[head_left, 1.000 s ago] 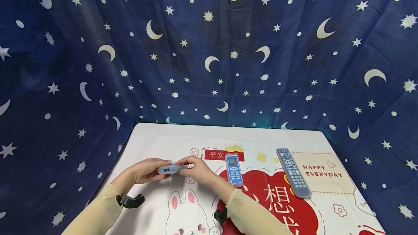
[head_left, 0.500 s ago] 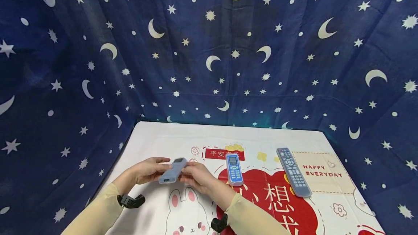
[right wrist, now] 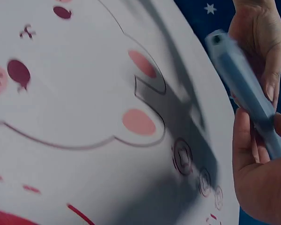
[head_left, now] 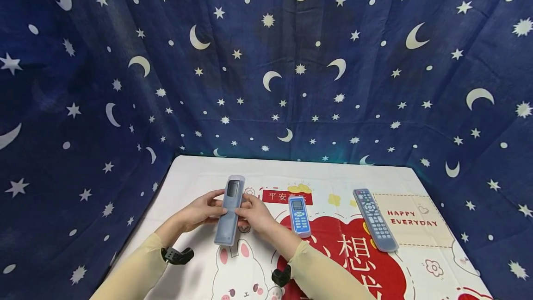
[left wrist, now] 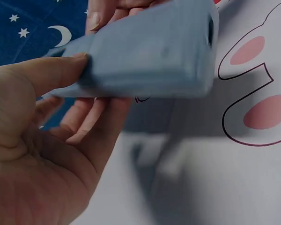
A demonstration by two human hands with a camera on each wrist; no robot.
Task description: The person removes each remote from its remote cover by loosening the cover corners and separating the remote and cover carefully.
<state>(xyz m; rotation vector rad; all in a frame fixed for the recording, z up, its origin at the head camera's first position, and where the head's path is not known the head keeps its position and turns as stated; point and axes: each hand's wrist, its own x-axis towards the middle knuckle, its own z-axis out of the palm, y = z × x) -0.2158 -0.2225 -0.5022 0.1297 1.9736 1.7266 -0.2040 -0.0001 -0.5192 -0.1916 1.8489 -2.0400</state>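
Both hands hold one long remote control point(head_left: 226, 228) in a frosted, translucent cover, above the left part of the table. A dark window sits near its far end. My left hand point(head_left: 200, 211) grips its left side, thumb on the upper face and fingers beneath. From the other side my right hand point(head_left: 257, 215) grips it too, with the thumb on the same face. In the left wrist view the remote control point(left wrist: 140, 56) is blurred, its near end showing a small dark hole. The right wrist view shows the remote control point(right wrist: 243, 79) slanting between both hands.
A small blue remote control point(head_left: 299, 216) lies right of my right hand. Farther right lies a long grey remote control point(head_left: 374, 220) with many buttons. Both rest on a white printed tablecloth point(head_left: 208, 170). A dark blue curtain point(head_left: 250, 119) with moons and stars stands around the table.
The remote control was seen nearly end-on; it has turned and tilted so its long face and dark window show. Both hands have shifted slightly with it, thumbs now on its face.
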